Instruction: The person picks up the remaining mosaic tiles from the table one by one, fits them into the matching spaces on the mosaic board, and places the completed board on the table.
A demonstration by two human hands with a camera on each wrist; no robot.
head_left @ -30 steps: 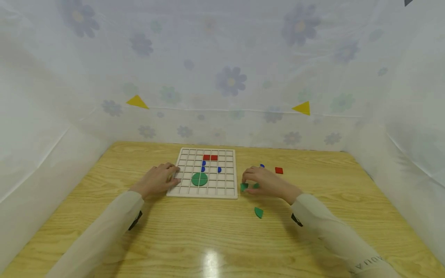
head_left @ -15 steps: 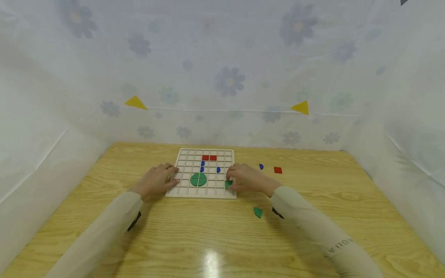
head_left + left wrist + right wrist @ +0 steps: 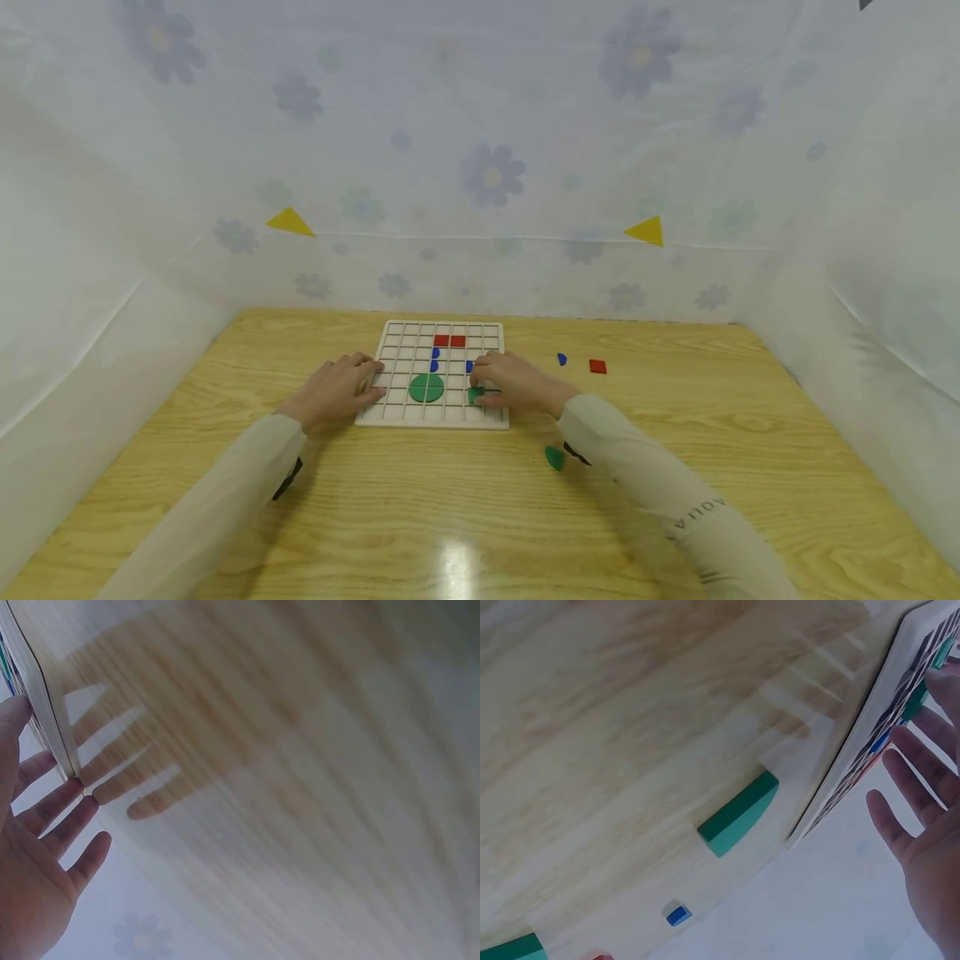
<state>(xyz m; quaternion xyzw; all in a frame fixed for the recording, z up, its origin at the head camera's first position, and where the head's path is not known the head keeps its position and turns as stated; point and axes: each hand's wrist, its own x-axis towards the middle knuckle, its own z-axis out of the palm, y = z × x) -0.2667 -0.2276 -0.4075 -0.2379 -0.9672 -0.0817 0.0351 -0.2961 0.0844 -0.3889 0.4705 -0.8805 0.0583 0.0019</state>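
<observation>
Left hand (image 3: 341, 388) rests flat on the left edge of the grid board (image 3: 396, 414), fingers straight and spread; the left wrist view shows the fingertips (image 3: 71, 793) against the board's side. Judged purpose: it steadies the board so it does not slide while pieces go in.

Right hand (image 3: 516, 383) lies over the board's right part, fingers extended, fingertips on a small green piece (image 3: 476, 393) sitting in a cell in the lower right part of the grid, a few cells right of the green circle (image 3: 427, 387). The right wrist view shows the fingers (image 3: 913, 766) straight and apart, so this reads as pressing the piece into its cell, not a pinch.

On the board: a red bar (image 3: 450, 341) near the far edge, small blue pieces (image 3: 434, 359) below it. Loose on the bench (image 3: 750, 433): a green quarter piece (image 3: 554, 457) near the right forearm, a blue piece (image 3: 562, 359) and a red square (image 3: 597, 366) well to the right of the board.

Against one second ago: the right hand was off the board's right edge, over green pieces on the bench; half a second ago it was at the board's right border. It now sits further in, and the green piece has travelled with it. Left hand, board and loose pieces unchanged.
</observation>
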